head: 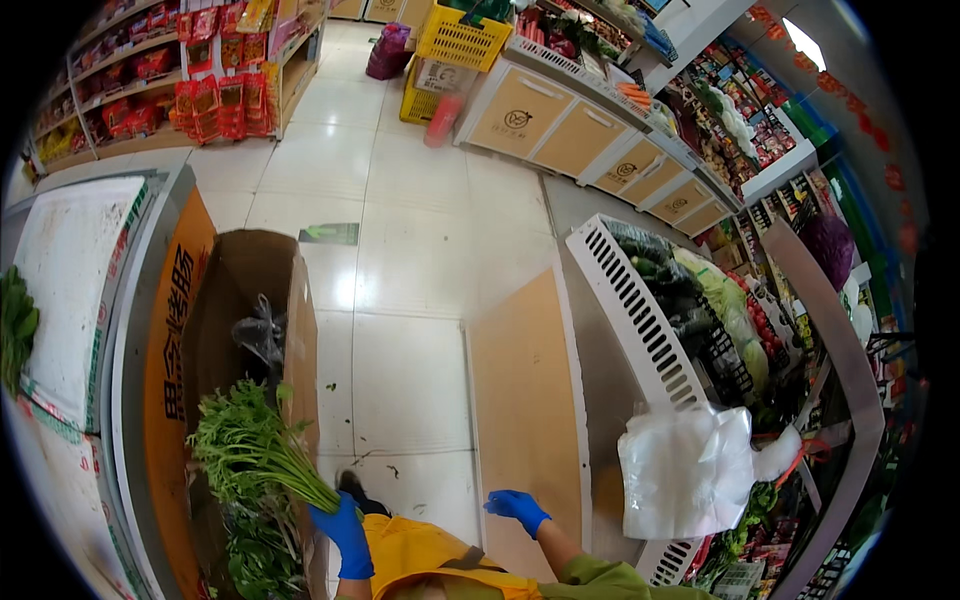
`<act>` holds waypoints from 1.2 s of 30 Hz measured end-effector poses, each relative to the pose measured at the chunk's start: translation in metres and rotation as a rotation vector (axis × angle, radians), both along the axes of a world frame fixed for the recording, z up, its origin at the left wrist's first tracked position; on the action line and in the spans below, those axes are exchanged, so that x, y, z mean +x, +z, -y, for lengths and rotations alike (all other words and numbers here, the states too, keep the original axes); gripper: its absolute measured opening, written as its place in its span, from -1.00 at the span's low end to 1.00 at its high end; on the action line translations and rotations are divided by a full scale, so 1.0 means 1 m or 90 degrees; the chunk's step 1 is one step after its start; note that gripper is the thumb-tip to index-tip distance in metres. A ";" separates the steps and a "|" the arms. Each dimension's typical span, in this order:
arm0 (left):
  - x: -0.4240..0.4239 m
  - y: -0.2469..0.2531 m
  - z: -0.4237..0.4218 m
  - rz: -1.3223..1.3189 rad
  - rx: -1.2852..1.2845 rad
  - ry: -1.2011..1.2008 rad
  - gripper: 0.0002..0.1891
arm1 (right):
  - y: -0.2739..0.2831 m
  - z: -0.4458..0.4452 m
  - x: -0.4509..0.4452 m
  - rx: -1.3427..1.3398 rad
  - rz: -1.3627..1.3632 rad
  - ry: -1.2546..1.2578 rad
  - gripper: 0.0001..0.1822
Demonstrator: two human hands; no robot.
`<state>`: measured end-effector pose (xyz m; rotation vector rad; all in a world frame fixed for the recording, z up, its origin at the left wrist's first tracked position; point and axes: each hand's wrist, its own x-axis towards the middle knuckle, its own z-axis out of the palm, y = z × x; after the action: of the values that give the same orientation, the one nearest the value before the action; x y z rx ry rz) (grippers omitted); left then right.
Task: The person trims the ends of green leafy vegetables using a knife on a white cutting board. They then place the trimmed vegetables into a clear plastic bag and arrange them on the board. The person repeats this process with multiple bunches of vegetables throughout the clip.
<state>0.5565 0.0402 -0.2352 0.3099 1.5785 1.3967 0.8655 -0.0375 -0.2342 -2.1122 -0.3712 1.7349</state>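
Note:
My left hand, in a blue glove, grips the stem end of a bunch of feathery leafy greens. The stems point toward me, and the leaves spread left over an open cardboard box. More leafy greens lie in the near end of the box, below the bunch. A clear plastic bag rests inside toward the far end. My right hand, gloved in blue too, hangs by the tan panel of a display stand. It holds nothing, and its fingers are loosely bent.
At right, a white slotted rack edges a vegetable display, with a stack of clear plastic bags hanging from it. White foam boxes stand at left. Ahead, yellow crates and a red cylinder stand on the tiled floor.

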 end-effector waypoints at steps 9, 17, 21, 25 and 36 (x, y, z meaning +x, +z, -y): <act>0.015 0.028 -0.198 0.097 0.081 0.064 -0.83 | 0.004 -0.188 0.004 0.048 0.001 0.017 -0.63; 0.028 -0.002 -0.343 0.056 0.045 0.072 -0.79 | -0.016 -0.306 0.020 0.067 0.000 -0.044 -0.62; 0.036 -0.010 -0.388 0.053 -0.022 0.063 -0.73 | -0.022 -0.338 0.047 0.044 -0.003 -0.104 -0.61; 0.048 -0.020 -0.434 -0.002 -0.043 0.056 -0.70 | -0.046 -0.388 0.076 -0.020 0.011 -0.160 -0.61; 0.110 -0.024 -0.526 -0.019 -0.045 0.022 -0.71 | -0.062 -0.542 0.109 0.094 -0.115 -0.053 -0.62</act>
<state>0.6664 0.5666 -0.2592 0.2629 1.6601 1.3651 0.9742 0.5048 -0.2964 -1.8254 -0.3445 1.7761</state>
